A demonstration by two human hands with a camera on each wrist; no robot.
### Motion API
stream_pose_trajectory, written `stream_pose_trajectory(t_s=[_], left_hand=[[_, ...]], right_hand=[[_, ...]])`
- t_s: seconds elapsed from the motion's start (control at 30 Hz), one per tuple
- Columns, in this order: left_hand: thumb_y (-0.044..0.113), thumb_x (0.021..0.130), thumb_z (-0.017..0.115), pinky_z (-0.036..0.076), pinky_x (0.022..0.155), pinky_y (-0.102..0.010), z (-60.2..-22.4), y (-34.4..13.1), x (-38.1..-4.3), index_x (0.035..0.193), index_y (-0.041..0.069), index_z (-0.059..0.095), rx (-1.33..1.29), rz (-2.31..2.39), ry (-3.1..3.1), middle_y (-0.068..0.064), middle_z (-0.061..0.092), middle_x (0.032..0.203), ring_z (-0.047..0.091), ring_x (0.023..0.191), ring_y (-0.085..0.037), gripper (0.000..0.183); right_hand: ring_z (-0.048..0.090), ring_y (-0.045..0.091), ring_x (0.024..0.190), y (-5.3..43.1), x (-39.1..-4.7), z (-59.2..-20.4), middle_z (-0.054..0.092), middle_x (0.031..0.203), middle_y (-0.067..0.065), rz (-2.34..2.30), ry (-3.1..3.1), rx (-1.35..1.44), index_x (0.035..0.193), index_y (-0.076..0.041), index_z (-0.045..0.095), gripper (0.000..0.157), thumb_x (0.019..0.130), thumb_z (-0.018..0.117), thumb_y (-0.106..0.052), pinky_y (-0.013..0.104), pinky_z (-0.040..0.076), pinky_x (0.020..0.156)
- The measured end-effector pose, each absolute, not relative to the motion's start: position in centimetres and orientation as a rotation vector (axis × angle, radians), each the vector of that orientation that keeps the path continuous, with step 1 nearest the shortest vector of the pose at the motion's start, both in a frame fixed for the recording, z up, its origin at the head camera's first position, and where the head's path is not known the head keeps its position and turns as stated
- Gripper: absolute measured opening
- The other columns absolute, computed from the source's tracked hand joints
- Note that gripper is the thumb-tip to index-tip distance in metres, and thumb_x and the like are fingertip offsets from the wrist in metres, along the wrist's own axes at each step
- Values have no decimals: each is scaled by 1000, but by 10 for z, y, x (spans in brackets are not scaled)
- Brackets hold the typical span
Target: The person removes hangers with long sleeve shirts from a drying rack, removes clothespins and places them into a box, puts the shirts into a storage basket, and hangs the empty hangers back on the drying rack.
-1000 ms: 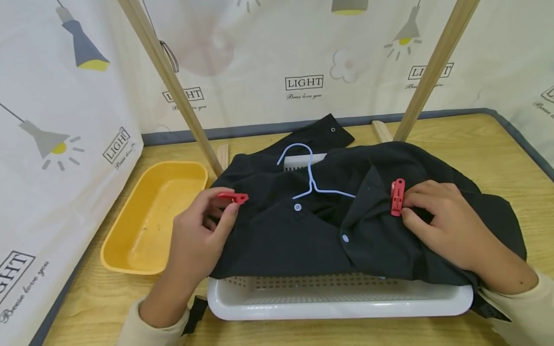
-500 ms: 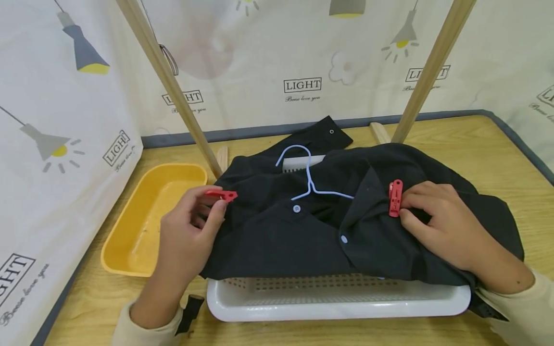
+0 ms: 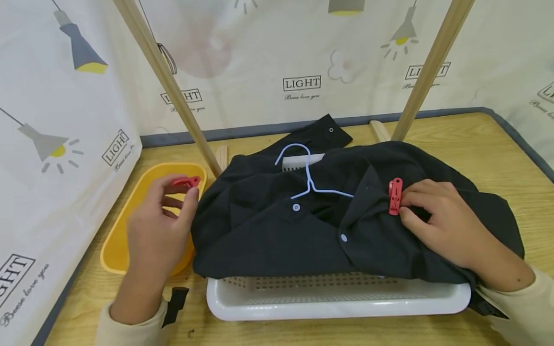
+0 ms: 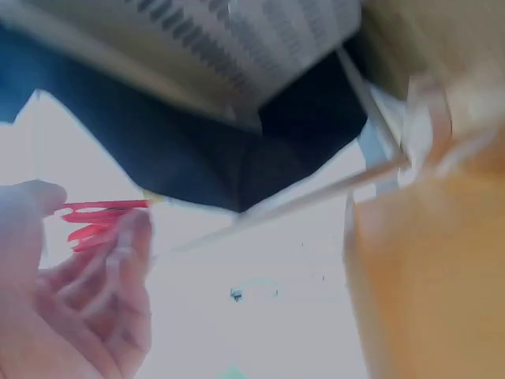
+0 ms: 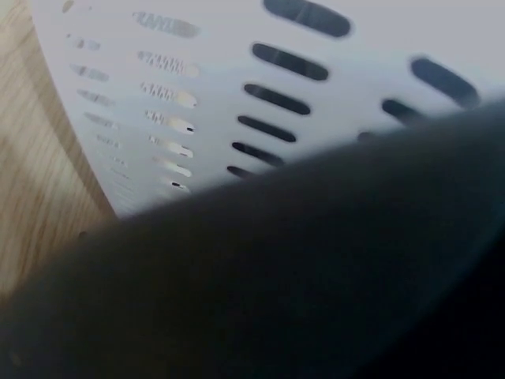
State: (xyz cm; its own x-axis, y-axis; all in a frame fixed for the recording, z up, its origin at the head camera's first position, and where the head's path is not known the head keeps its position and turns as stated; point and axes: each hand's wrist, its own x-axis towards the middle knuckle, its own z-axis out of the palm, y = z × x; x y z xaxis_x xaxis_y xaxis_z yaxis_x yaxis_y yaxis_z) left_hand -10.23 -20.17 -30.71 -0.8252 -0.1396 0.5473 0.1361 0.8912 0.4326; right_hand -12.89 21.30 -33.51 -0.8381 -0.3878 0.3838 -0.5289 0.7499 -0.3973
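Observation:
My left hand (image 3: 157, 230) pinches a red clothespin (image 3: 186, 181) between thumb and fingers, above the yellow tray and left of the shirt. The same red clothespin (image 4: 99, 217) shows at the fingertips in the left wrist view. A black shirt (image 3: 281, 245) lies draped over the white basket (image 3: 337, 307), with a light blue hanger (image 3: 309, 178) at its collar. On the shirt's right side, my right hand (image 3: 446, 223) has its curled fingertips at the edge of a second red clothespin (image 3: 395, 197), pinching it. Dark cloth (image 5: 260, 276) hides this hand in the right wrist view.
The yellow tray (image 3: 114, 230) stands left of the basket, partly behind my left hand. Two wooden poles (image 3: 173, 91) rise behind the shirt from the wooden table (image 3: 506, 158). A patterned sheet hangs at the back and left.
My left hand has moved left with its clothespin, from above the shirt's left side to above the yellow tray. The shirt's left edge has spread leftward. My right hand has stayed put.

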Motion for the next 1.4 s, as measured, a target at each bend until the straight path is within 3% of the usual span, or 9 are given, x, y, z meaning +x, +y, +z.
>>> stream_pose_trajectory(t_s=[0.13,0.27,0.4,0.63,0.97,1.27,1.4], left_hand=[[44,87,56,38,44,-24,-307,-212,-103,110,14,59,93,-336,-2625,-4,70,93,64,64,-19,38],[42,85,61,27,36,-25,-310,-220,-105,106,12,60,122,-162,-2686,-8,68,80,49,45,-20,37],[38,83,64,25,34,-26,-315,-227,-107,106,11,59,128,-98,-2743,-8,67,81,38,40,-17,35],[32,85,63,30,37,-30,-319,-241,-112,107,10,57,203,-89,-2868,-10,67,82,50,49,-22,32],[30,77,72,30,36,-33,-334,-251,-116,106,7,60,147,73,-3013,-12,60,61,46,44,-24,39],[33,77,72,34,39,-39,-342,-255,-119,108,8,60,118,50,-3131,-16,63,71,52,51,-28,41],[29,80,69,34,40,-39,-347,-260,-121,103,10,62,93,13,-3138,-15,65,75,52,52,-28,31]], right_hand=[[50,10,91,213,-129,-335,65,86,1,724,-2681,712,77,-14,67,7,78,62,-10,38,29,84],[50,10,91,212,-130,-335,65,86,1,720,-2677,709,76,-14,67,6,78,62,-10,38,29,84],[50,10,91,212,-129,-334,65,86,1,723,-2678,702,76,-15,67,7,78,62,-10,38,30,84],[49,8,91,212,-130,-335,64,86,-1,726,-2659,721,76,-15,66,8,78,61,-10,38,30,84],[50,9,91,213,-130,-335,64,86,-1,734,-2657,728,76,-16,66,8,78,62,-9,38,30,84],[50,8,90,214,-130,-336,64,85,-2,735,-2660,725,76,-16,66,8,77,62,-9,38,30,84],[50,9,91,213,-129,-335,64,85,-1,728,-2664,715,76,-16,67,8,77,62,-10,37,30,84]])
